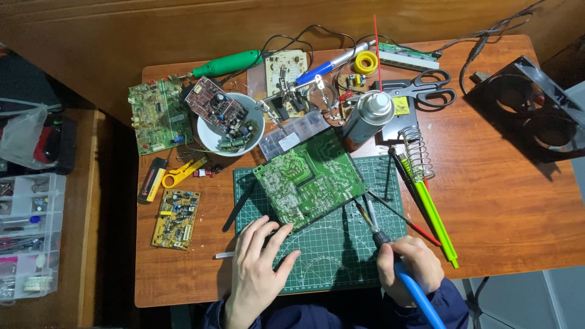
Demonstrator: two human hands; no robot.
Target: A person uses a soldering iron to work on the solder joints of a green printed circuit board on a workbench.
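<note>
Soldering on green circuit board (309, 180): left hand (259, 268) flat, open, steadies its near edge; right hand (409, 268) grips soldering iron (390, 247) beside it. Next needs tip contact.

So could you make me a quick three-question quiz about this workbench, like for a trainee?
1. True or false: the right hand holds a blue-handled soldering iron.
2. What does the left hand rest on? A) scissors B) the green cutting mat, at the edge of the green circuit board C) the spray can
3. What lies in the white bowl?

Key: 1 true; 2 B; 3 a circuit board and small parts.
</note>
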